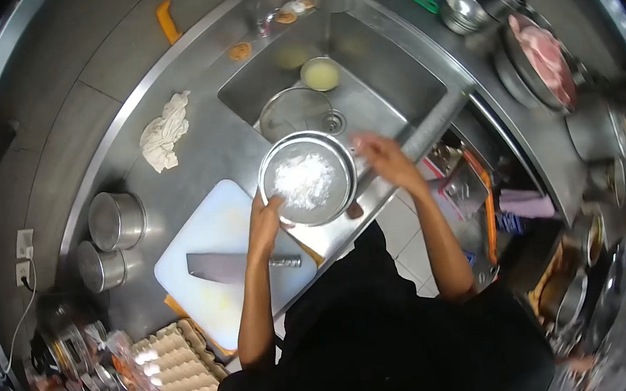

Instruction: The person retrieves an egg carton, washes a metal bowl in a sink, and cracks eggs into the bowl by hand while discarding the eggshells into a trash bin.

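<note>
My left hand (261, 227) grips the near-left rim of a round metal bowl (341, 200), with its thumb over the edge. Loose white powder (304, 182) is heaped inside; whether the bottom is solid or mesh I cannot make out. The bowl is held at the front edge of the sink. To its right, apart from the rim, is my right hand (385, 157), its fingers smeared by motion. A cleaver (216, 266) lies on the white cutting board (222, 316) just left of my left forearm.
The steel sink (407, 67) holds a small bowl of yellowish liquid (321, 75) and a round metal lid or tray (291, 112). A crumpled cloth (167, 133), metal pots (116, 220) and egg trays (181, 364) are on the left. Raw meat (544, 58) sits in a pan at right.
</note>
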A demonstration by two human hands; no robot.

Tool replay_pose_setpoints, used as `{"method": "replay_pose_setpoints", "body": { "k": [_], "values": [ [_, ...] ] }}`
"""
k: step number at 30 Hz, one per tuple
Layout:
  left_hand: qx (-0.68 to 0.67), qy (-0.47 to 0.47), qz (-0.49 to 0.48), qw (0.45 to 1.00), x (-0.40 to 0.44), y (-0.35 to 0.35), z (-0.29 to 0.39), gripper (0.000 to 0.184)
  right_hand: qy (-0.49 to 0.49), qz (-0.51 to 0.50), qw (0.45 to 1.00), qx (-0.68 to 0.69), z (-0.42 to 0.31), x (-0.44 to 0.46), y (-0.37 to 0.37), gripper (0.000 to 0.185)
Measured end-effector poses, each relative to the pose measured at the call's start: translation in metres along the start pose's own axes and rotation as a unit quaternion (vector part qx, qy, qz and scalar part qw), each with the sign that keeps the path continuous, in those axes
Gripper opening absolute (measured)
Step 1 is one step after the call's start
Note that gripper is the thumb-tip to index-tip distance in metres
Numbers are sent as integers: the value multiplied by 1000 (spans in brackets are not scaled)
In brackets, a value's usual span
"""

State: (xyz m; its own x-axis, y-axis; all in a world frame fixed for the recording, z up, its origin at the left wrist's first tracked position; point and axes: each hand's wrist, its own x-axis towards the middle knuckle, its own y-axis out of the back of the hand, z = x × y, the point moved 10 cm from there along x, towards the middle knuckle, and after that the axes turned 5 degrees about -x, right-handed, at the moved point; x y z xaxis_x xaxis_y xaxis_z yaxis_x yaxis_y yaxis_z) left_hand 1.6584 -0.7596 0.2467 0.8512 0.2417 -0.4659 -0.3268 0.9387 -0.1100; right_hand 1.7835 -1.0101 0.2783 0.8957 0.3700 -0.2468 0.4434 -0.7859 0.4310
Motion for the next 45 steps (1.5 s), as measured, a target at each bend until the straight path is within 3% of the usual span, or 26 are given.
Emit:
{"method": "replay_pose_setpoints", "body": {
  "k": [1,4,6,7,9,10,12,13,15,17,20,22,24,25,27,28,29,30,33,37,39,40,42,44,45],
  "values": [
    [9,5,4,1000,19,-13,5,56,27,31,995,94,2,35,16,43],
    [53,21,9,998,87,-53,-6,58,97,6,995,13,-19,147,66,48],
    [39,15,38,998,122,-93,3,59,131,-18,982,-135,-32,214,77,60],
    [49,18,37,998,152,-105,-20,58,124,-26,983,-131,-14,235,80,60],
    [62,23,34,997,188,-131,-30,57,209,-192,885,-370,24,264,40,62],
    [66,26,51,996,195,-144,-23,56,207,-191,886,-367,34,267,38,62],
    [72,34,68,995,220,-154,-26,55,94,-144,878,-447,72,259,41,50],
    [103,18,63,993,236,-154,-40,55,92,-150,878,-446,89,259,39,50],
    [128,12,67,989,249,-163,-41,57,85,-61,932,-346,111,265,60,45],
    [105,129,72,983,247,-174,-38,67,78,-53,948,-305,126,268,70,43],
    [142,96,90,981,271,-178,-53,75,93,-19,975,-202,148,271,95,35],
    [114,109,79,984,292,-181,-86,70,66,31,992,-102,166,270,122,35],
    [25,143,12,989,291,-213,-82,69,13,-5,997,-79,195,272,130,37],
    [39,62,41,996,297,-219,-72,68,-27,-25,999,-40,205,270,133,40],
    [22,80,50,995,307,-228,-81,67,-102,-58,992,42,220,268,134,46],
    [6,95,61,994,313,-229,-86,67,-103,-58,992,41,224,267,137,46],
    [-63,108,11,992,334,-227,-131,65,-42,-36,998,-25,218,261,145,46],
    [-65,109,13,992,336,-228,-128,65,23,-15,996,-90,209,256,151,46],
    [-28,140,-52,988,334,-240,-110,68,67,65,987,-129,172,235,180,47],
    [-25,228,-92,969,343,-255,-141,69,22,61,996,-62,200,219,188,49],
    [12,226,-84,970,350,-250,-166,71,-46,-54,981,-180,226,198,169,50],
    [51,228,-77,969,349,-249,-175,72,-51,-55,980,-183,241,195,164,50],
    [83,251,-56,963,329,-241,-190,73,-12,-202,955,-217,266,181,121,53],
    [115,307,-124,937,320,-227,-258,72,-25,-216,955,-201,260,182,96,55],
    [114,332,-138,926,297,-227,-246,74,-29,-235,954,-184,256,187,78,56]
  ]
}}
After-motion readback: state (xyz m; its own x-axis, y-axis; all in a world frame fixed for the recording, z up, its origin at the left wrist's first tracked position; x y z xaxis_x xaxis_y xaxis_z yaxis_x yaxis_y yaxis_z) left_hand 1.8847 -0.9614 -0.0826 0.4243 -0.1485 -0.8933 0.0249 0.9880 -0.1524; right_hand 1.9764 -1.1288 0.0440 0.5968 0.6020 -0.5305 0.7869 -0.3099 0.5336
